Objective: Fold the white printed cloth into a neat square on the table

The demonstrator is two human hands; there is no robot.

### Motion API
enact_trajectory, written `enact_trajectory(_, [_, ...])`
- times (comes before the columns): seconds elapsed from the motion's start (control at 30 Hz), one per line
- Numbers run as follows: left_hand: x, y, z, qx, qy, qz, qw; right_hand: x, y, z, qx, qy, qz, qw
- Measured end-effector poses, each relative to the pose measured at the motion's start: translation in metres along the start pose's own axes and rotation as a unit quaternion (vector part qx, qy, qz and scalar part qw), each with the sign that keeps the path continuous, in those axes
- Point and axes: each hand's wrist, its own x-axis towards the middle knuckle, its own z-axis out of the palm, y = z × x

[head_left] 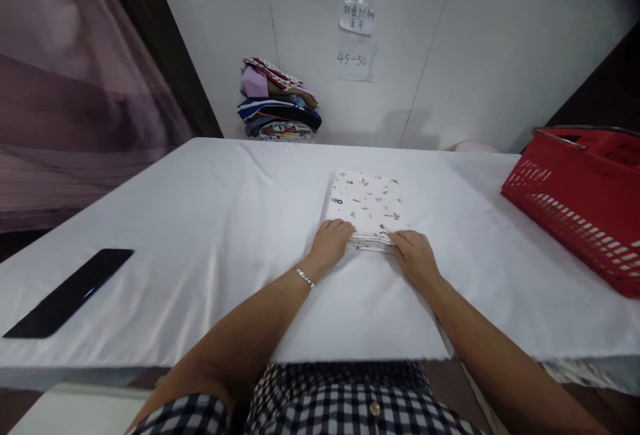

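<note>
Both hands rest on the near edge of a folded patterned cloth [367, 208] lying mid-table on the white table cover [200, 222]. The left hand [330, 242] and right hand [415, 255] sit slightly apart, fingers flat on its near corners, not gripping. Judged light, soft and limp; the stacked folds are best pinched at that near edge. Farther off: black phone [67, 294], red basket [580, 202], fabric stack [277, 102]. Wall notes [356, 38]: "45-50" reads clearly; the characters above appear illegible.
</note>
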Motion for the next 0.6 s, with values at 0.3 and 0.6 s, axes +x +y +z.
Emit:
enact_trajectory(0.3, [0.0,-0.003,-0.001,-0.028,-0.007,-0.023,0.999,0.017,-0.01,0.006,0.008,-0.017,-0.035,0.999])
enact_trajectory(0.6, [-0.003,-0.001,-0.003,-0.033,-0.004,-0.035,0.999,0.012,-0.002,0.012,0.057,-0.021,-0.025,0.998])
